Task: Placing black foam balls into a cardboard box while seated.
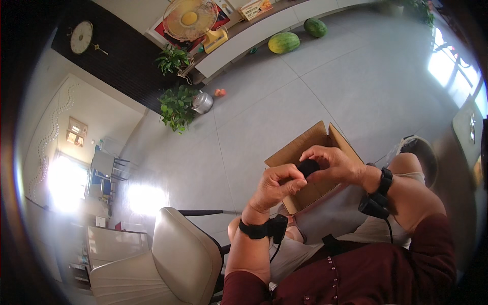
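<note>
Above an open cardboard box [291, 150], my two hands meet around a small black rounded object [308, 167]. The fingers and thumb of my right hand [337, 164] curl around its right side. At its lower left edge, my left hand [276, 187] pinches with thumb and forefinger. What the black object is cannot be made out, since the fingers cover part of it. The box stands on the floor in front of my knees with its flaps raised; my hands hide much of its inside.
A beige chair [187, 255] stands close on my left. By my right knee is a round bin [423, 156] with a plastic liner. Farther off are two watermelons [284, 42], a metal kettle [203, 103], potted plants [177, 108] and a yellow fan [190, 19] on a low cabinet.
</note>
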Demonstrator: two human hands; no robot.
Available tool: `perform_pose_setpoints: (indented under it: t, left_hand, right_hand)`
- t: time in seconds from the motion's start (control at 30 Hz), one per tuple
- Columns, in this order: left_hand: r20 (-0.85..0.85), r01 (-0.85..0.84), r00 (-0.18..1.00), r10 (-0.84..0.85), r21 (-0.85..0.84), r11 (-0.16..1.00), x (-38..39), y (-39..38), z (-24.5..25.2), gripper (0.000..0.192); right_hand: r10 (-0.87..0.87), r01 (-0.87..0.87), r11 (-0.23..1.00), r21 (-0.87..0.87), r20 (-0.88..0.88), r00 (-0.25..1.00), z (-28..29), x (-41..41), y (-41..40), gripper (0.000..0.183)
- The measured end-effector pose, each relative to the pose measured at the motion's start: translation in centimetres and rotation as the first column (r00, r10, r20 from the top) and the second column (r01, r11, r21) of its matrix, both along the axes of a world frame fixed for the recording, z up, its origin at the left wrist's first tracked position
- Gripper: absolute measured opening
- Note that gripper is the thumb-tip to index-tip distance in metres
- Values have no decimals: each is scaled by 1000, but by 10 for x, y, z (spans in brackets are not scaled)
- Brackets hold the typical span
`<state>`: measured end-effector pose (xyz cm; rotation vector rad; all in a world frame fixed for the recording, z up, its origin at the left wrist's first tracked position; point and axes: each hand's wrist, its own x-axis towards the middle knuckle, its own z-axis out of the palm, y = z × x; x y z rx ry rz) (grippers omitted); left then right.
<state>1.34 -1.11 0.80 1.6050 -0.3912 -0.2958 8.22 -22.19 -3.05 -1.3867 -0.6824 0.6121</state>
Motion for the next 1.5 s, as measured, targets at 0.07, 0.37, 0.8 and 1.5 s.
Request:
perform_pose_setpoints:
  t: [0.07, 0.37, 0.8, 1.5]
  left_hand:
    - [-23, -126, 992, 126, -30, 992, 0, 8, -3, 12]
    - [44, -361, 932, 359, 178, 916, 5, 3, -10, 12]
    - [51, -91, 996, 77, 350, 932, 1, -5, -6, 9]
    - [79, -362, 932, 355, 298, 883, 9, -2, -19, 8]
  right_hand:
    - [73, -73, 997, -6, -64, 995, 9, -9, 4, 51]
    - [219, -203, 975, 85, -296, 930, 28, -13, 2, 60]
    - [-84, 234, 938, 257, -487, 870, 25, -2, -4, 43]
    - [139, -45, 973, 227, -419, 897, 24, -12, -4, 51]
